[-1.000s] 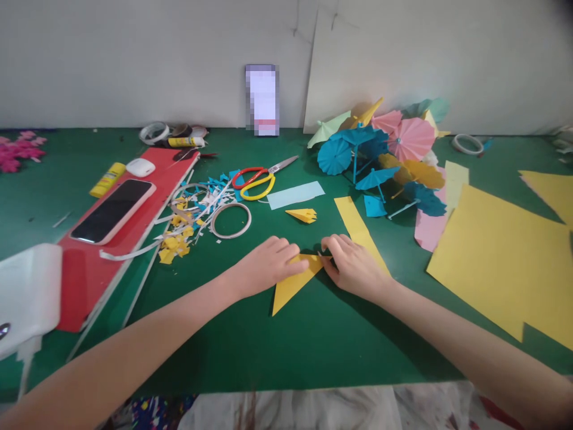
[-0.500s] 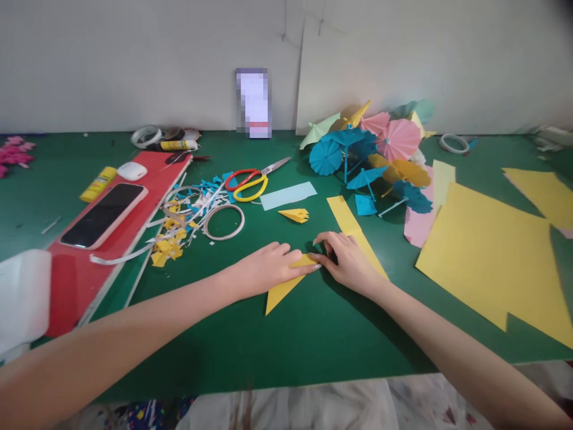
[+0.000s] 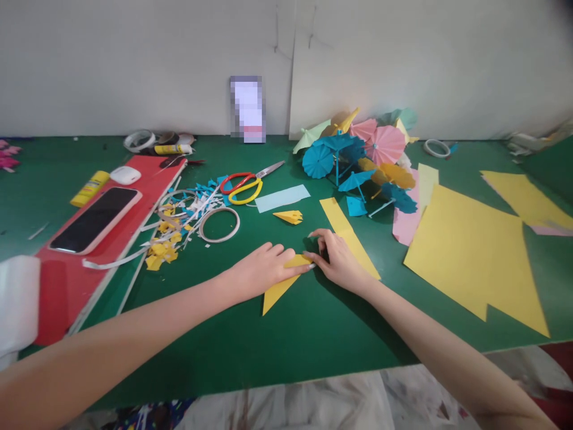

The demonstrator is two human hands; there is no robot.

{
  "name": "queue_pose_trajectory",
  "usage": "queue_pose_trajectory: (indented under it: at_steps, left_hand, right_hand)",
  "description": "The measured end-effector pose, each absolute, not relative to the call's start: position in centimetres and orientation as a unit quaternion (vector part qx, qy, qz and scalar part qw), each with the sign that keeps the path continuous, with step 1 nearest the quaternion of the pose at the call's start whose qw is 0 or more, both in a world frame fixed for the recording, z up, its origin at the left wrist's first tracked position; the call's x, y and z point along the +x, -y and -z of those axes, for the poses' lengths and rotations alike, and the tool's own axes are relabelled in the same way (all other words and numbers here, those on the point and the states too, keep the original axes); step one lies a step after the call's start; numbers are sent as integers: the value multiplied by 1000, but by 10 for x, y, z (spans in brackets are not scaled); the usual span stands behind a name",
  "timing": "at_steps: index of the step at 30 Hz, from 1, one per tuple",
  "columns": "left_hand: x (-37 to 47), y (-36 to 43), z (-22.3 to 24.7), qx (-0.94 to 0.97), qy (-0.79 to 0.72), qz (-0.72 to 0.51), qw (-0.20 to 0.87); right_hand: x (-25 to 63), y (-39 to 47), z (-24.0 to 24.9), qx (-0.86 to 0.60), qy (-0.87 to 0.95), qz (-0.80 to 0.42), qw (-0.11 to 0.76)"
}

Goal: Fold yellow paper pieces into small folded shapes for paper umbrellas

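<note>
A folded piece of yellow paper [image 3: 280, 292] lies on the green table, one pointed corner toward me. My left hand [image 3: 259, 272] holds it down from the left, its thumb stretched along the upper fold and the other fingers curled over the sheet. From the right, my right hand [image 3: 340, 260] pinches the paper's right corner, close to my left thumb tip. A yellow paper strip [image 3: 351, 239] runs partly behind my right hand. Just beyond the hands lies a small pleated yellow paper cone [image 3: 289, 217].
Scissors [image 3: 244, 186], a light blue strip [image 3: 283, 198], a tape roll [image 3: 219, 225] and paper scraps [image 3: 163, 251] lie left of centre. Paper umbrellas [image 3: 387, 144] crowd the back right. A large yellow sheet [image 3: 465, 257] lies right; a phone [image 3: 96, 220] rests on a red board [image 3: 58, 286].
The whole view has shifted slightly, so things appear a little farther left. Both hands keep nearly the same hold on the folded yellow paper.
</note>
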State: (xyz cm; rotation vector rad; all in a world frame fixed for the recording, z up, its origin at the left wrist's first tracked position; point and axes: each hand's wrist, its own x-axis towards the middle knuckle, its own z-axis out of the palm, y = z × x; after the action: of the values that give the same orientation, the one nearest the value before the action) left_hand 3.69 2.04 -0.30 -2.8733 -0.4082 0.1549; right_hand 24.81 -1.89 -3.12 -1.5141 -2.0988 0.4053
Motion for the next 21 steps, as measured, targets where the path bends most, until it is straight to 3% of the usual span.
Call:
queue_pose_trajectory:
  at_steps: [11, 21]
  left_hand:
    - [22, -5, 0, -985, 154, -48, 59]
    - [-3, 16, -14, -980, 154, -126, 4]
  right_hand:
    - [245, 22, 28, -581, 775, -125, 214]
    - [246, 22, 29, -582, 777, -126, 204]
